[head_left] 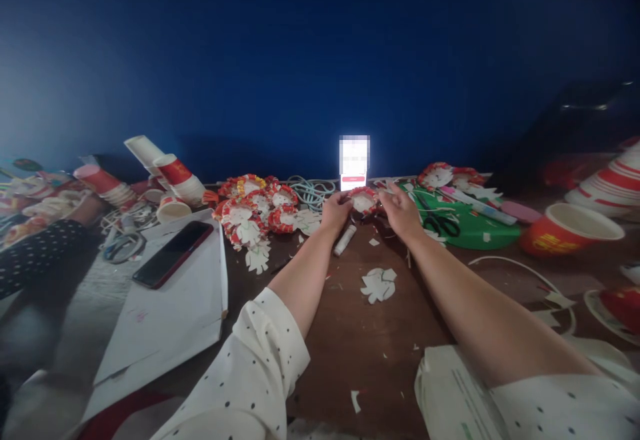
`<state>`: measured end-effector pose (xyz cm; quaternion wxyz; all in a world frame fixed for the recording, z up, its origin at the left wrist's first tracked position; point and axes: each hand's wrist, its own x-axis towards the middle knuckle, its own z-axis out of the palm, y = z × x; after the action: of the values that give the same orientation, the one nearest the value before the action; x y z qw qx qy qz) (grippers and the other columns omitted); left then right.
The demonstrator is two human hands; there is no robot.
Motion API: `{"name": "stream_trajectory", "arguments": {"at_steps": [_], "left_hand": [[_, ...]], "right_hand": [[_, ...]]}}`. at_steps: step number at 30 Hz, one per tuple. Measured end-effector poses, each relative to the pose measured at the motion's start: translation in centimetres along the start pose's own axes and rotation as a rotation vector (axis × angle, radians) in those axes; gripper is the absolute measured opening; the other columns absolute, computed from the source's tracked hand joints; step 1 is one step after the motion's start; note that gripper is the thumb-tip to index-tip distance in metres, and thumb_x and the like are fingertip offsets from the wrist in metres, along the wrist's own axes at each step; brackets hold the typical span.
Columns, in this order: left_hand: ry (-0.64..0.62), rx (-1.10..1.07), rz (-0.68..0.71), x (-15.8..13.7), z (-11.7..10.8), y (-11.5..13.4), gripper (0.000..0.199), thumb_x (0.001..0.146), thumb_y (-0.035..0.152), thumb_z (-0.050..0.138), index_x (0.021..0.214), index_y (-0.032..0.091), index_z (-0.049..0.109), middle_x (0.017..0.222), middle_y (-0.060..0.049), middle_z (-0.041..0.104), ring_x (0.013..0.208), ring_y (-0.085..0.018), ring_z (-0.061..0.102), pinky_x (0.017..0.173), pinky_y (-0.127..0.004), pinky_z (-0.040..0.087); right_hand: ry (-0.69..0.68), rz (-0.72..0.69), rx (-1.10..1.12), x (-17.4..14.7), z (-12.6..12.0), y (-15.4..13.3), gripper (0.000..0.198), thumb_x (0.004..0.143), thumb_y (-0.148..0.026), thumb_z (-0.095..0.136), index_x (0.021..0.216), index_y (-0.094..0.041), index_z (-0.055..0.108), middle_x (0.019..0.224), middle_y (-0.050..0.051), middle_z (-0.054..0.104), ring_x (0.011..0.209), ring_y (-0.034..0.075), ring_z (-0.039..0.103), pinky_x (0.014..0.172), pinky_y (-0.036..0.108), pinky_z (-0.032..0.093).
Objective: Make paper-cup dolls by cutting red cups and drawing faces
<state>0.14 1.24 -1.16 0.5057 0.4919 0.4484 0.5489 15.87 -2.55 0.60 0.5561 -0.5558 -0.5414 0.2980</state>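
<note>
A round red-and-white paper craft (363,201) is held between my two hands at the far middle of the table. My left hand (336,211) is closed on its left edge. On its right edge, my right hand (400,210) pinches with thumb and finger, the other fingers bent. Just below my left hand lies a small white tube (345,241), like a glue stick. Closer to me a cut white paper shape (379,285) rests on the brown table (350,347). A lit phone (354,163) stands upright right behind the craft.
Several similar red crafts (245,210) are piled at left, with more at right (443,177). Black scissors (440,225) lie on a green sheet (480,230). A dark phone (173,255) rests on white board. Red paper cups (565,230) stand right; another person's sleeve (40,253) is at left.
</note>
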Motion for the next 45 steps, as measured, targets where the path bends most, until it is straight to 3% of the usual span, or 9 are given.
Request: {"name": "stream_trajectory", "arguments": {"at_steps": [7, 16, 23, 30, 33, 37, 45], "left_hand": [[-0.016, -0.290, -0.114, -1.1, 0.9, 1.6, 0.039, 0.068, 0.002, 0.061, 0.106, 0.011, 0.063, 0.078, 0.000, 0.065, 0.070, -0.010, 0.060, 0.079, -0.029, 0.050], [-0.114, -0.379, -0.146, -2.1, 2.1, 1.8, 0.032, 0.066, 0.002, 0.061, 0.097, 0.012, 0.061, 0.076, -0.001, 0.067, 0.068, -0.010, 0.062, 0.082, -0.029, 0.049], [-0.150, -0.087, -0.110, -2.8, 2.4, 2.2, 0.033, 0.066, 0.006, 0.063, 0.098, 0.011, 0.063, 0.083, -0.005, 0.070, 0.071, -0.013, 0.063, 0.076, -0.030, 0.050], [0.096, 0.484, 0.255, -2.7, 1.9, 2.2, 0.049, 0.073, 0.025, 0.068, 0.119, 0.012, 0.058, 0.122, -0.016, 0.059, 0.101, -0.021, 0.061, 0.093, -0.035, 0.047], [0.076, 0.635, 0.371, -2.9, 1.6, 2.3, 0.043, 0.079, 0.022, 0.061, 0.122, 0.014, 0.058, 0.122, -0.014, 0.060, 0.114, -0.022, 0.056, 0.102, -0.036, 0.040], [0.010, 0.701, 0.411, -3.4, 1.4, 2.6, 0.039, 0.084, 0.022, 0.054, 0.123, 0.017, 0.059, 0.120, -0.012, 0.063, 0.113, -0.023, 0.056, 0.102, -0.035, 0.039], [0.007, 0.600, 0.331, -3.5, 1.4, 3.1, 0.029, 0.084, 0.018, 0.054, 0.109, 0.020, 0.068, 0.107, -0.009, 0.068, 0.104, -0.023, 0.059, 0.100, -0.035, 0.038]], "right_hand": [[-0.084, 0.102, 0.197, 0.4, 0.4, 0.5, 0.068, 0.074, -0.051, 0.066, 0.132, -0.020, 0.048, 0.095, 0.006, 0.071, 0.094, 0.029, 0.068, 0.084, 0.045, 0.056], [-0.099, 0.039, 0.053, -0.2, 0.5, -0.1, 0.071, 0.070, -0.037, 0.069, 0.135, -0.020, 0.046, 0.113, 0.008, 0.066, 0.099, 0.027, 0.065, 0.082, 0.041, 0.056], [0.016, 0.030, -0.216, -0.1, 0.1, -0.5, 0.057, 0.070, -0.029, 0.063, 0.125, -0.018, 0.054, 0.114, 0.009, 0.066, 0.100, 0.026, 0.063, 0.092, 0.043, 0.049], [-0.065, 0.008, -0.268, -0.2, 0.2, -0.6, 0.057, 0.074, -0.030, 0.061, 0.129, -0.016, 0.052, 0.111, 0.010, 0.067, 0.094, 0.023, 0.065, 0.089, 0.039, 0.050], [-0.105, -0.035, -0.328, -0.4, 0.4, -0.8, 0.055, 0.074, -0.027, 0.062, 0.127, -0.015, 0.054, 0.114, 0.010, 0.066, 0.097, 0.023, 0.064, 0.092, 0.039, 0.048], [-0.134, -0.081, -0.344, -0.4, 0.5, -0.5, 0.053, 0.074, -0.027, 0.062, 0.126, -0.018, 0.056, 0.120, 0.009, 0.064, 0.103, 0.024, 0.062, 0.095, 0.041, 0.046], [-0.170, -0.121, -0.305, -0.4, 0.5, -0.1, 0.052, 0.074, -0.029, 0.061, 0.125, -0.019, 0.056, 0.113, 0.008, 0.067, 0.099, 0.024, 0.063, 0.093, 0.043, 0.048]]}}
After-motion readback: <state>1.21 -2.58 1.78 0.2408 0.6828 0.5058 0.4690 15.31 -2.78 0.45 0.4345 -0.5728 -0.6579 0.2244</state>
